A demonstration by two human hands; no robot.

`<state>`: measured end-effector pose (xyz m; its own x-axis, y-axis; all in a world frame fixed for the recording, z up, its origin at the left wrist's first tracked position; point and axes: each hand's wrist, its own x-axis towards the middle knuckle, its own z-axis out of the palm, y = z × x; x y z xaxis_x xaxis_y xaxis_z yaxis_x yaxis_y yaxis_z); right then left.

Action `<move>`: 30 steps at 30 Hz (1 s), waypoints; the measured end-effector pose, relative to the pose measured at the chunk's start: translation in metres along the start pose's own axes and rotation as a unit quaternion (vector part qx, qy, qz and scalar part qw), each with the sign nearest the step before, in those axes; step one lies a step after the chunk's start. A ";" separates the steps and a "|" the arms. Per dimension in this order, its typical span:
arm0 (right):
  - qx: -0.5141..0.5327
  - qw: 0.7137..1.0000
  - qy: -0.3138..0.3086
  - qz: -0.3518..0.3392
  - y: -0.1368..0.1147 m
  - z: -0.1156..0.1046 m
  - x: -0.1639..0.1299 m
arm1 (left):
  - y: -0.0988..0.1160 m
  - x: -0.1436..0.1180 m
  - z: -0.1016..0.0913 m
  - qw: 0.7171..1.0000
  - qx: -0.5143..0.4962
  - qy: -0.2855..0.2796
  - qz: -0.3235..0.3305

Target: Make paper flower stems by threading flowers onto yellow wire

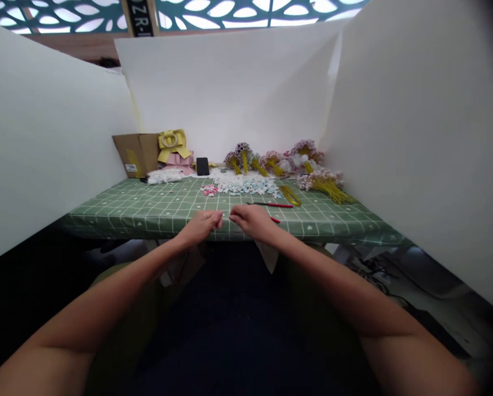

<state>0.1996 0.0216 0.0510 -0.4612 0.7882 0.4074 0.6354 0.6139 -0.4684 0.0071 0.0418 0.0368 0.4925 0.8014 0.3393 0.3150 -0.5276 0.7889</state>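
Note:
My left hand (204, 224) is closed over the table's front edge, thumb and fingers pressed together. A short gap to its right separates it from my right hand (250, 219), closed in a pinch. Whatever either hand holds is too small to make out. Beyond them lies a spread of small white and pale blue flower pieces (246, 185), with a few pink pieces (209, 190) at its left end. A red-handled tool (275, 205) rests just past my right hand, and another red handle (275, 220) shows partly behind that hand.
A green checked tablecloth (147, 202) covers the table. Bundles of beaded stems (323, 184) and a bent yellow-green wire bunch (290, 195) lie right. At the back left are a cardboard box (137, 154), yellow bow (173, 146) and black phone (202, 166). White panels (230, 93) enclose three sides.

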 end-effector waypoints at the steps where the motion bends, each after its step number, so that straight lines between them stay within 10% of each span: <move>1: -0.086 0.995 0.032 -0.032 0.002 0.005 0.001 | -0.006 0.002 0.003 0.995 -0.077 -0.010 -0.061; 7: -0.287 0.946 0.077 -0.129 0.002 0.012 -0.001 | -0.008 0.001 0.007 0.976 -0.186 -0.039 -0.105; 11: 0.015 0.998 0.003 -0.061 -0.005 -0.005 -0.003 | 0.014 -0.007 -0.003 0.996 0.044 0.042 0.069; 15: 0.244 0.956 -0.160 -0.023 -0.011 -0.023 -0.005 | 0.027 -0.012 -0.011 0.954 0.194 0.075 0.217; 19: -0.003 0.999 -0.012 -0.030 -0.004 -0.011 -0.002 | 0.011 -0.005 -0.004 0.994 0.071 0.029 0.077; 23: -0.307 0.934 0.089 -0.157 0.005 0.008 0.001 | -0.009 0.002 0.008 0.969 -0.200 -0.021 -0.144; 26: -0.339 0.919 0.075 -0.185 0.005 0.013 0.000 | -0.010 0.001 0.010 0.964 -0.222 -0.047 -0.137; 30: -0.132 0.985 0.043 -0.101 -0.004 0.001 -0.004 | 0.009 -0.005 0.000 0.999 0.022 0.024 0.039</move>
<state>0.1981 0.0164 0.0505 -0.5479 0.6381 0.5409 0.6806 0.7161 -0.1553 0.0076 0.0336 0.0422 0.4787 0.7691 0.4235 0.3130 -0.6002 0.7361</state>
